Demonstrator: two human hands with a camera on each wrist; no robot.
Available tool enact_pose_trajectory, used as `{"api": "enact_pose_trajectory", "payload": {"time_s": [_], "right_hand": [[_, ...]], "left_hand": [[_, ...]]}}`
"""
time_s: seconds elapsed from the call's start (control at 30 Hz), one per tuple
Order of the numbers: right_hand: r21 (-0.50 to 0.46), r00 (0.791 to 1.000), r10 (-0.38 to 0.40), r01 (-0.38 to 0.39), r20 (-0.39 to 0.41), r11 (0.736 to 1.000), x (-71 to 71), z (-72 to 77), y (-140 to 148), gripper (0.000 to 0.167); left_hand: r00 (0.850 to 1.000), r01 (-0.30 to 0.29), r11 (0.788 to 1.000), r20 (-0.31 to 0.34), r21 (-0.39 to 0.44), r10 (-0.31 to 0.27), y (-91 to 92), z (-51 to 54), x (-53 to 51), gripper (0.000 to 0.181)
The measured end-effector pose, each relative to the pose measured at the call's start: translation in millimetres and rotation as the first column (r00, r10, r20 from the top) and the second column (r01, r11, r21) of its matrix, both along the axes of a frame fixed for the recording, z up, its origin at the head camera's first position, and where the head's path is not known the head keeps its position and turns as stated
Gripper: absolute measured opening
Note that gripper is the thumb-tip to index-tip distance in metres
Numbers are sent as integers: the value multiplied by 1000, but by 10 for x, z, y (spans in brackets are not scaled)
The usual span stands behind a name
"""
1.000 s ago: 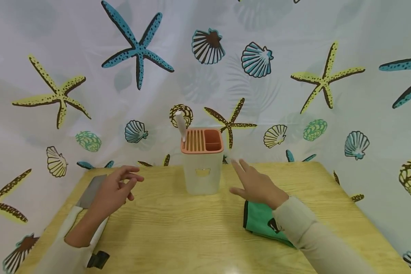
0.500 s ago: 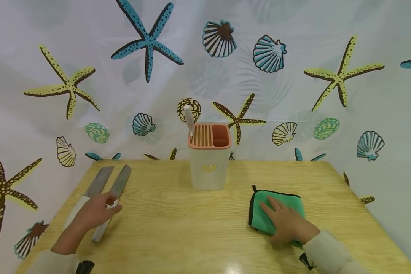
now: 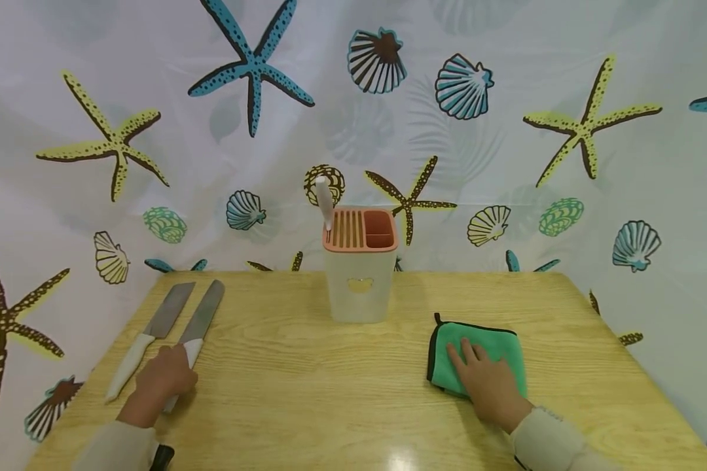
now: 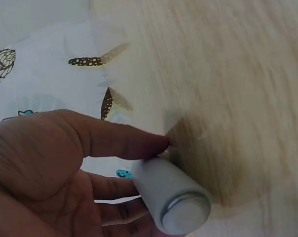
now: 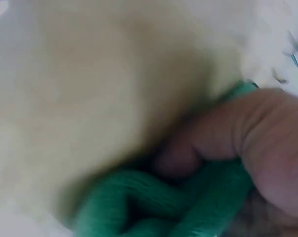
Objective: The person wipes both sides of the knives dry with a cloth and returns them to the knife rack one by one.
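Between the left hand (image 3: 166,373) and the table's left edge lies a cleaver (image 3: 131,362); rightward, we see wood (image 3: 306,392) reaching a green cloth (image 3: 497,347). Left thumb and fingers grip the handle of a knife (image 3: 203,317), its blade toward the far edge. The right hand (image 3: 491,387) spreads its fingers on the cloth; through blur, we cannot tell whether its thumb pinches.

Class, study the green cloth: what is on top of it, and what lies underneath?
The right hand rests on the green cloth, hiding part of its top. Wooden table shows around it; whatever is directly underneath is covered and cannot be seen.
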State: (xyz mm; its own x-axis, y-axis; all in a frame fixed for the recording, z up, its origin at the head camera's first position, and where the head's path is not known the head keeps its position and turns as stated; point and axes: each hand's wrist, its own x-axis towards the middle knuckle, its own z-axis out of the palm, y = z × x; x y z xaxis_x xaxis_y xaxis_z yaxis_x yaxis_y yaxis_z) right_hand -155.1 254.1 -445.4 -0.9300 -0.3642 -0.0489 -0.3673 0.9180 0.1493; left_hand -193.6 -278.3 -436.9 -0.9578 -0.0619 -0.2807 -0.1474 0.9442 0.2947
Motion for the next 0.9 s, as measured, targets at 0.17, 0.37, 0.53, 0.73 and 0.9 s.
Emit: {"api": "enact_pose_trajectory", "payload": {"time_s": [0.17,0.37,0.53,0.73,0.9], "right_hand": [[-51,990,8,-15,-140,999,28,-101,46,60],[-104,992,1,-15,-128,994,-7,-93,80,61],[-111,991,8,-23,-132,994,-28,-67,81,63],[-129,987,-17,-4,-162,992,-52,-58,76,55],[-167,989,-37,13,-141,986,-45,-79,105,53]], "left_hand": [[997,-37,997,-59,69,41,-40,-27,-104,23],[997,-74,977,12,202,73,-81,-37,-117,26],[989,-134,889,117,438,91,-91,6,-110,25],[978,-164,768,203,619,45,-93,59,-98,54],[971,-104,619,215,779,-108,-37,18,-8,58]]}}
